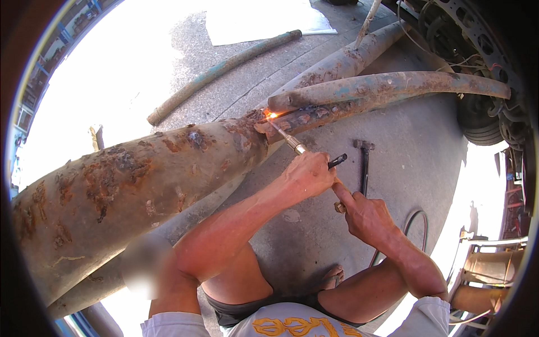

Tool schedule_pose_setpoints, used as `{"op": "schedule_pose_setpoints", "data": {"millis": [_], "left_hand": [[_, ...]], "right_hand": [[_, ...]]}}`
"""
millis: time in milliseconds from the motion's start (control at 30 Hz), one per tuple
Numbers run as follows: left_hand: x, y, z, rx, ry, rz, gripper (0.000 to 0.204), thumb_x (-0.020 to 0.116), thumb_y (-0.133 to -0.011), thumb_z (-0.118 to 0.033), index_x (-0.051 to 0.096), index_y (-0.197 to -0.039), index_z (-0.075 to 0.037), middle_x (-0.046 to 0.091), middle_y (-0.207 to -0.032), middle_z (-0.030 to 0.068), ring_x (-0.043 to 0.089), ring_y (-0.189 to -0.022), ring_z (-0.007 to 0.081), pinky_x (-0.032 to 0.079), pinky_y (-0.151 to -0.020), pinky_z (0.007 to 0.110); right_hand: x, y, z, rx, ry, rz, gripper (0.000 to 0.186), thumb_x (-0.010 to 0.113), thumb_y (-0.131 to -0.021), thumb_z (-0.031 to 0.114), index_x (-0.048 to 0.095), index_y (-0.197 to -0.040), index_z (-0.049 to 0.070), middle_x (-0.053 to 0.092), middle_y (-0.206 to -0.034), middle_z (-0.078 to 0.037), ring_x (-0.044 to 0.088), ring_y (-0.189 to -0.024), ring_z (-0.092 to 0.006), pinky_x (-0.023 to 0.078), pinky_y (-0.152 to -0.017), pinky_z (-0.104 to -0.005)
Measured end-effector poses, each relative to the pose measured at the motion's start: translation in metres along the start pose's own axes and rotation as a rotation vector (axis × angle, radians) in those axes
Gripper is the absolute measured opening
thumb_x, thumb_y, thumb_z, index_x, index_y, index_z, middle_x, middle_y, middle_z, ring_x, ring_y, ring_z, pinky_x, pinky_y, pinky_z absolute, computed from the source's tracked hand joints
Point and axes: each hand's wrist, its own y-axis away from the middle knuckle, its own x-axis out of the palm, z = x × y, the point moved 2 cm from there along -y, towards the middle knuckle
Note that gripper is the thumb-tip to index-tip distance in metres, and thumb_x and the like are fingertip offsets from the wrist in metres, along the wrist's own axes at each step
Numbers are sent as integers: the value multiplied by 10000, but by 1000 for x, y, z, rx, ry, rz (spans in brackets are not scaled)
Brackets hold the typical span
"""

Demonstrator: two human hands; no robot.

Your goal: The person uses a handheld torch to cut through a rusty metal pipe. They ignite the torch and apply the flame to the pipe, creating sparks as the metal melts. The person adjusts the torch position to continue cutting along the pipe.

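A gas torch (294, 142) slants up and left from my hands, its metal tube ending in a bright orange flame (272, 115). The flame meets the joint where a big rusty pipe (129, 168) runs into narrower pipe pieces. My left hand (310, 176) is closed around the torch's middle, and a short black lever sticks out beside it. Behind it, my right hand (366, 216) is closed on the rear of the torch, next to a brass fitting (339, 207). One curved rusty pipe (393, 86) lies over the joint and reaches right.
A hammer (364, 163) lies on the concrete just beyond my right hand. A dark hose (424, 224) loops nearby at right. Another loose pipe (224, 70) lies beyond the big one, near a white sheet (264, 19). Vehicle parts and a tyre (483, 129) stand at far right.
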Motion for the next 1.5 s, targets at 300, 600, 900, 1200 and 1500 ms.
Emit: {"op": "schedule_pose_setpoints", "data": {"millis": [300, 600, 900, 1200, 1500], "left_hand": [[0, 0, 0, -10, -6, 31, 369, 614, -997, -296, 727, -1047, 52, 735, -883, 293, 741, -888, 473, 577, -809, 535], [2, -1, 3, 2, -4, 2, 342, 630, -974, -266, 736, -1003, 59, 735, -863, 303, 745, -868, 484, 590, -794, 540], [-1, -1, 2, -43, -18, 68, 390, 604, -1015, -338, 726, -1052, 31, 740, -902, 280, 733, -918, 479, 566, -832, 544], [-1, 0, 2, -2, 2, 32, 342, 631, -979, -268, 729, -981, 59, 737, -827, 282, 750, -836, 470, 591, -781, 529], [1, -2, 4, -1, -4, 19, 345, 633, -978, -272, 727, -977, 60, 736, -829, 284, 749, -836, 473, 592, -777, 531]], "right_hand": [[5, 1, -3, -76, 13, -85, 850, 668, -870, 0, 293, -1617, 151, 662, -855, -161, 691, -612, -340, 565, -527, -454], [0, 2, 1, -153, -16, -122, 446, 705, -1007, 282, 447, -1347, 155, 655, -823, -137, 690, -579, -317, 560, -493, -430], [-2, 4, -1, -200, -13, -167, 356, 696, -1031, 333, 471, -1246, 161, 620, -800, -122, 689, -574, -288, 563, -500, -406], [-2, 3, -1, -188, -31, -146, 317, 688, -1040, 325, 470, -1201, 161, 615, -791, -123, 690, -575, -287, 560, -501, -405], [-1, 3, 0, -182, -12, -161, 325, 696, -1033, 323, 466, -1191, 157, 624, -791, -125, 696, -576, -289, 559, -493, -405]]}}
